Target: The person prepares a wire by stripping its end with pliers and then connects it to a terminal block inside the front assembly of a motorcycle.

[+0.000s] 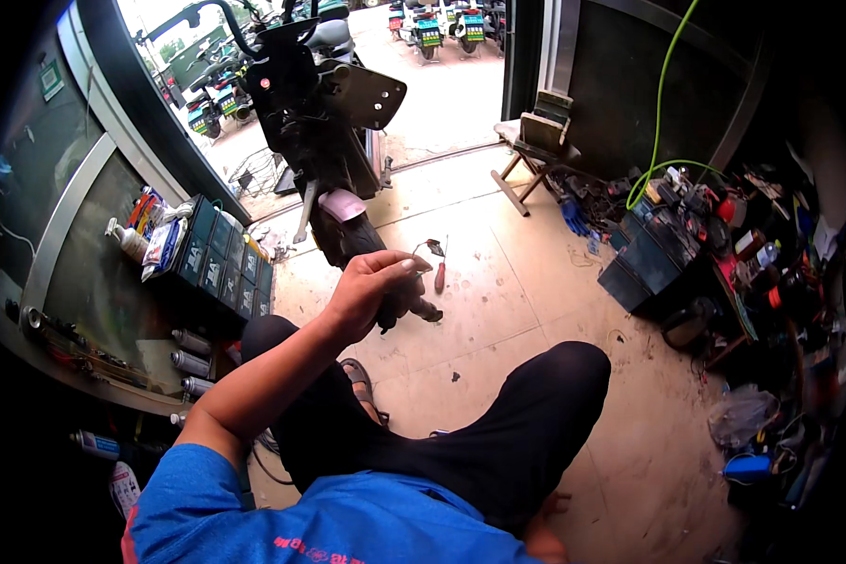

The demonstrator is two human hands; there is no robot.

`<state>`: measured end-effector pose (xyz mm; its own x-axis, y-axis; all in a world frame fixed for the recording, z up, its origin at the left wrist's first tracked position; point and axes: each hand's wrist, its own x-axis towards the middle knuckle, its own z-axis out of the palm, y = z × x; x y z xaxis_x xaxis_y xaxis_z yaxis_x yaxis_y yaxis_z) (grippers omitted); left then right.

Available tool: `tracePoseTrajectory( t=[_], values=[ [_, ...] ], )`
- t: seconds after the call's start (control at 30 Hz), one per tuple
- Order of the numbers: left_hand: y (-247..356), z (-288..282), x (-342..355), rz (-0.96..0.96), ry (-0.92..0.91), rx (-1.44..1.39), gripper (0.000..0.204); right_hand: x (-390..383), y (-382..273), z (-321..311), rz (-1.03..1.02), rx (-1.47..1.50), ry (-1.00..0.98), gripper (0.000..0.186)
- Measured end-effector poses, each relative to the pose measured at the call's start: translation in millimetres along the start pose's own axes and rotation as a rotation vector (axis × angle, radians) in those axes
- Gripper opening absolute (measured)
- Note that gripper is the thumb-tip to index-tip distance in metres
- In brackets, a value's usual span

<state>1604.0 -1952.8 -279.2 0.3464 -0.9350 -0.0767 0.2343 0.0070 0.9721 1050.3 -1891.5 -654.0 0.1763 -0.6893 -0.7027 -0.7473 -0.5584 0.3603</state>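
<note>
Seated on the tiled floor point(498, 310), the person's left hand point(371, 291) has its fingers curled shut around a dark handle near the scooter's rear wheel point(348, 235); a slip could jab the tyre; the right hand is out of sight.

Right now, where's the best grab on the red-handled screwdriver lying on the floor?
Take the red-handled screwdriver by the red handle, the thick end nearer the seated person; the thin shaft points away, toward the doorway. It lies flat on bare tile, so come from above, pinching across the handle. The left hand hovers just beside it, closed on a dark object.
</note>
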Motion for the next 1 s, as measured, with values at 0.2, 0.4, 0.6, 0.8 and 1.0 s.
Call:
tracePoseTrajectory(
  t=[0.2, 0.4, 0.6, 0.8, 1.0],
  values=[
    [6.0, -17.4, -17.5, 0.024, 0.044, -0.074, 0.025, 0.7, -0.6, -5.3, 0.148, 0.089, 0.054, 0.044],
    [7.1, -13.9, -4.7, -0.023, 0.049, -0.073, 0.020, 84.3, -17.1, 93.5, 0.653, 0.785, 0.101, 0.050],
    [8.8, -19.6, -5.0, -0.032, 0.058, -0.072, 0.019, 97.1, -6.7, -66.5, 0.747, 1.831, 0.307, 0.051],
    [23.5, -16.0, 13.8, 0.007, -0.010, -0.067, 0.019, 152.2, 135.1, -270.8, -0.355, 2.482, 0.516, 0.019],
    [40.9, -12.9, 27.5, 0.022, -0.065, -0.140, 0.019, -3.1, 156.2, -553.8, -0.865, 2.118, 0.428, 0.019]
  ],
)
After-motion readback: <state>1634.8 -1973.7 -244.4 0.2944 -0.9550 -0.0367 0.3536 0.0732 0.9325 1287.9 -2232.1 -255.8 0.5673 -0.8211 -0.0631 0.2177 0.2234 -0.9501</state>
